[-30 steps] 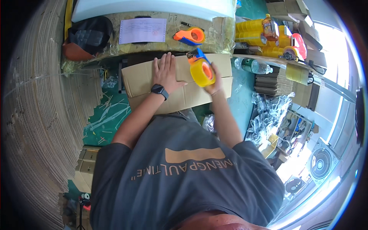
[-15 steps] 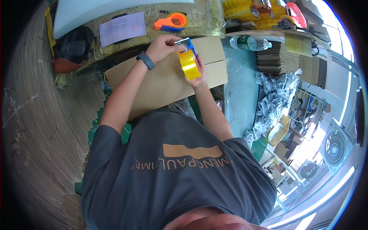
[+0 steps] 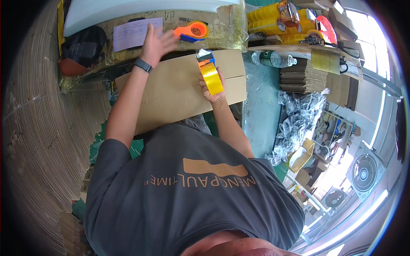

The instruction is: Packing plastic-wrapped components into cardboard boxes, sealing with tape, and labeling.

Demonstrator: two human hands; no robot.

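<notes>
My right hand (image 3: 213,90) grips a tape dispenser (image 3: 211,77) loaded with a roll of yellow tape; its blue and orange head points away from me. Beneath it lies a closed cardboard box (image 3: 175,87) with a seam running along its top. My left hand (image 3: 156,46), fingers spread and slightly blurred, is raised over the far left edge of the box and holds nothing. Beyond that hand is a sheet of paper (image 3: 132,35) with writing. An orange and blue tape dispenser (image 3: 192,31) without visible yellow tape rests on the bench to its right.
Tall stacks of flat cardboard (image 3: 42,123) line the left side. A dark cap-like item (image 3: 83,49) sits at the bench's left end. To the right are a plastic bottle (image 3: 273,59), stacked cardboard (image 3: 301,76), crumpled clear film (image 3: 301,113) and yellow tape rolls (image 3: 265,19).
My left hand has left the dispenser's head, moved left and opened. The yellow-taped dispenser stays in my right hand, a little lower relative to the box.
</notes>
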